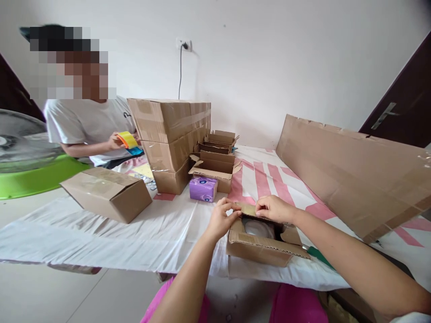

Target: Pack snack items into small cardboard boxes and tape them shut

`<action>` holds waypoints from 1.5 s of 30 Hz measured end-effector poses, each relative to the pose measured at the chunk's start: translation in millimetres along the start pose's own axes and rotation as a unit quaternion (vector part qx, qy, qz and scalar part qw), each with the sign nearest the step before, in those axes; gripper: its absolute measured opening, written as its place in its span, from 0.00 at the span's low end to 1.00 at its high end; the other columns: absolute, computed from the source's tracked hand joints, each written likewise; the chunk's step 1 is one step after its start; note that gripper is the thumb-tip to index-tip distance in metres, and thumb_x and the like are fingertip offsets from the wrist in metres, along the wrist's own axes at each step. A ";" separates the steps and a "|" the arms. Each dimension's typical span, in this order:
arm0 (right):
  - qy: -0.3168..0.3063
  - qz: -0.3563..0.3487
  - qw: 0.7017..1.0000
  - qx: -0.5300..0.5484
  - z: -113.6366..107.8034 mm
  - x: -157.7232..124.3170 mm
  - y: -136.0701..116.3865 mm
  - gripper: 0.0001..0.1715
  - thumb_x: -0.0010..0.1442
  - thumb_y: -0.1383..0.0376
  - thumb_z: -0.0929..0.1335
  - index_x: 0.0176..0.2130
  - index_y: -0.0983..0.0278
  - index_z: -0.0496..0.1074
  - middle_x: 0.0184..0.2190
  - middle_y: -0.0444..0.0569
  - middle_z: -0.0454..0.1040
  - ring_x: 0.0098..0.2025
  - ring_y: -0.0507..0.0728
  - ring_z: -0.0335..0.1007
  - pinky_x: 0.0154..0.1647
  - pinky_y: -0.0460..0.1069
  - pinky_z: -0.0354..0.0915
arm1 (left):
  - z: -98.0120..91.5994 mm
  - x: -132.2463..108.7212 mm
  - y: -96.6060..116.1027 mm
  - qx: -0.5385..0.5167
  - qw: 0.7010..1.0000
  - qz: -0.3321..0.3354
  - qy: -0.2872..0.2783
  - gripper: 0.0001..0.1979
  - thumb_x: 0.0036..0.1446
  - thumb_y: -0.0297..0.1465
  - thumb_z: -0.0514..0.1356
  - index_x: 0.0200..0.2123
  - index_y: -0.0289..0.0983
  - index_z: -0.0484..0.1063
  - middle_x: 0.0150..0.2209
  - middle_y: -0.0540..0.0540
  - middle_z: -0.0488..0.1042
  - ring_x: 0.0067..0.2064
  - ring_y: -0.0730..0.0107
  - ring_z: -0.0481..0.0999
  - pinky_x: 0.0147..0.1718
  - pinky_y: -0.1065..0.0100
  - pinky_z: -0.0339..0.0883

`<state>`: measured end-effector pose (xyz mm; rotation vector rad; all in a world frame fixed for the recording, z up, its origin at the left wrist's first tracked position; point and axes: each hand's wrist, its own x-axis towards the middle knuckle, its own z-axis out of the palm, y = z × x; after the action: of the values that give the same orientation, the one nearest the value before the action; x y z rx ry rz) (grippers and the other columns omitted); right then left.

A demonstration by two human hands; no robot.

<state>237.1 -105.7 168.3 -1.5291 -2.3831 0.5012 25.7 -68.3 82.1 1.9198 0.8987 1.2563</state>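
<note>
A small open cardboard box (259,255) sits at the table's front edge before me. Its far flap (247,209) is pinched on the left by my left hand (222,220), thumb and fingers closed on the cardboard. On the same flap, farther right, my right hand (274,209) is closed with bent fingertips. Inside the box shows a greyish, rounded, see-through item (259,229); I cannot tell its kind. The near flap is folded outward, with its corrugated edge showing. Partly under my right forearm lies a green-handled tool (319,257), its kind unclear.
Stacked taped cartons (171,146), a purple tissue pack (203,189) and open boxes (215,166) stand beyond. A closed carton (107,193) sits left; a large cardboard sheet (350,170) leans right. Across the table a person (90,130) holds a yellow-orange item (126,139).
</note>
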 end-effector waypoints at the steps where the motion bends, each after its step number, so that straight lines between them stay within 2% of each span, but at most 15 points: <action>1: 0.005 0.000 1.000 -0.004 1.5 0.4 -0.5 0.08 0.54 0.71 0.68 0.26 0.62 0.74 0.27 0.42 0.74 0.31 0.52 0.69 0.33 0.46 0.61 | 0.1 0.1 -0.2 -0.002 1.000 0.002 0.000 0.06 0.53 0.35 0.64 0.32 0.40 0.78 0.34 0.47 0.70 0.40 0.64 0.72 0.40 0.64 0.67; 6: 0.040 -0.002 0.999 -0.026 4.1 -2.7 -0.8 0.07 0.55 0.71 0.67 0.26 0.63 0.72 0.29 0.45 0.74 0.33 0.53 0.69 0.36 0.48 0.62 | -1.4 -0.3 0.8 -0.008 1.000 0.013 -0.004 0.08 0.53 0.38 0.63 0.33 0.40 0.78 0.34 0.47 0.70 0.40 0.65 0.72 0.42 0.64 0.66; 10: 0.056 -0.012 0.998 -0.031 -0.5 -14.4 3.6 0.08 0.57 0.71 0.66 0.35 0.61 0.74 0.34 0.45 0.77 0.36 0.53 0.71 0.39 0.48 0.63 | -2.1 -0.6 1.0 -0.008 1.000 0.015 -0.003 0.08 0.53 0.37 0.63 0.32 0.40 0.78 0.34 0.47 0.70 0.39 0.65 0.72 0.42 0.63 0.67; 13: 0.049 -0.072 0.991 -0.104 -1.2 -21.7 6.7 0.10 0.58 0.71 0.66 0.39 0.60 0.74 0.36 0.45 0.78 0.38 0.54 0.72 0.40 0.48 0.63 | -1.4 -0.2 0.2 -0.007 1.000 0.014 0.000 0.07 0.53 0.36 0.64 0.32 0.40 0.79 0.35 0.47 0.70 0.39 0.66 0.72 0.42 0.63 0.67; 16: 0.052 -0.144 0.964 -0.217 3.2 -23.0 7.2 0.09 0.61 0.69 0.64 0.37 0.61 0.75 0.32 0.47 0.77 0.34 0.54 0.71 0.35 0.48 0.62 | -0.6 0.1 0.0 -0.006 1.000 0.013 0.001 0.06 0.53 0.35 0.63 0.32 0.40 0.79 0.35 0.47 0.69 0.39 0.66 0.72 0.43 0.63 0.67; 20: 0.080 -0.179 0.942 -0.272 12.0 -19.6 4.6 0.13 0.64 0.67 0.61 0.33 0.62 0.74 0.28 0.47 0.76 0.30 0.54 0.69 0.31 0.48 0.59 | -0.3 -0.4 0.4 -0.008 1.000 0.010 0.000 0.05 0.52 0.34 0.64 0.32 0.40 0.78 0.34 0.47 0.69 0.39 0.67 0.72 0.44 0.62 0.67; 25: 0.173 -0.066 0.957 -0.225 7.0 -28.0 18.2 0.14 0.65 0.65 0.60 0.36 0.62 0.73 0.33 0.50 0.76 0.36 0.56 0.70 0.39 0.49 0.61 | -1.8 -1.8 -0.8 -0.009 1.000 0.014 -0.004 0.06 0.52 0.35 0.64 0.32 0.40 0.78 0.35 0.47 0.69 0.39 0.66 0.72 0.42 0.63 0.68; 28: 0.209 0.107 0.955 -0.183 0.1 -53.3 49.4 0.17 0.66 0.65 0.56 0.44 0.63 0.71 0.43 0.53 0.75 0.43 0.57 0.70 0.44 0.50 0.61 | -3.9 -1.9 -0.5 0.005 1.000 0.016 -0.012 0.06 0.51 0.35 0.64 0.32 0.40 0.78 0.35 0.47 0.70 0.39 0.66 0.73 0.43 0.63 0.68; 30: 0.183 0.233 0.943 -0.150 3.3 -80.2 75.0 0.18 0.65 0.63 0.57 0.44 0.62 0.71 0.43 0.53 0.75 0.44 0.58 0.71 0.44 0.51 0.61 | -5.3 -1.7 1.3 0.022 0.999 0.014 -0.023 0.05 0.51 0.34 0.64 0.32 0.40 0.78 0.35 0.47 0.70 0.39 0.66 0.73 0.43 0.63 0.68; 31: 0.159 0.262 0.941 -0.142 8.4 -95.7 87.1 0.16 0.63 0.62 0.59 0.42 0.63 0.73 0.41 0.53 0.76 0.42 0.59 0.72 0.42 0.51 0.62 | -5.7 -1.5 2.7 0.031 0.999 0.012 -0.030 0.05 0.51 0.33 0.64 0.33 0.40 0.78 0.35 0.48 0.70 0.39 0.66 0.73 0.44 0.63 0.68; 33: 0.104 0.285 0.944 -0.126 25.1 -127.7 107.1 0.12 0.56 0.63 0.65 0.39 0.64 0.75 0.38 0.54 0.78 0.40 0.61 0.73 0.39 0.51 0.63 | -6.0 -1.2 5.9 0.051 0.998 0.004 -0.041 0.04 0.51 0.30 0.63 0.32 0.40 0.78 0.36 0.48 0.70 0.40 0.66 0.73 0.44 0.63 0.68; 35: 0.058 0.294 0.947 -0.112 46.8 -156.7 120.7 0.20 0.47 0.65 0.70 0.43 0.65 0.76 0.40 0.55 0.78 0.41 0.62 0.74 0.40 0.51 0.64 | -5.5 -0.7 9.0 0.068 0.997 0.000 -0.046 0.05 0.49 0.27 0.62 0.31 0.40 0.77 0.38 0.48 0.69 0.41 0.66 0.74 0.46 0.63 0.67; 38: 0.026 0.279 0.954 -0.107 76.1 -185.8 132.7 0.28 0.49 0.67 0.67 0.51 0.63 0.72 0.47 0.55 0.75 0.49 0.63 0.70 0.49 0.53 0.62 | -4.4 0.8 12.0 0.072 0.996 -0.001 -0.058 0.09 0.45 0.22 0.61 0.31 0.39 0.75 0.45 0.46 0.68 0.48 0.63 0.72 0.52 0.61 0.65; 41: 0.031 0.253 0.959 -0.126 90.1 -195.6 141.4 0.26 0.55 0.67 0.61 0.52 0.64 0.71 0.48 0.56 0.73 0.51 0.62 0.67 0.53 0.53 0.60 | -3.6 3.0 13.0 0.040 0.995 -0.013 -0.091 0.13 0.42 0.19 0.59 0.33 0.38 0.72 0.51 0.44 0.68 0.53 0.61 0.71 0.54 0.59 0.62; 45: 0.064 0.264 0.954 -0.129 81.3 -187.9 150.6 0.26 0.56 0.67 0.58 0.52 0.68 0.69 0.46 0.59 0.73 0.50 0.63 0.69 0.52 0.55 0.62 | -2.0 5.0 12.1 0.007 0.994 -0.036 -0.102 0.13 0.42 0.18 0.58 0.32 0.37 0.70 0.49 0.44 0.70 0.50 0.62 0.72 0.51 0.60 0.64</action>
<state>405.0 -230.8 24.1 -2.2563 -1.9855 0.1810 27.6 -70.4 95.0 1.9666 0.8637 0.9932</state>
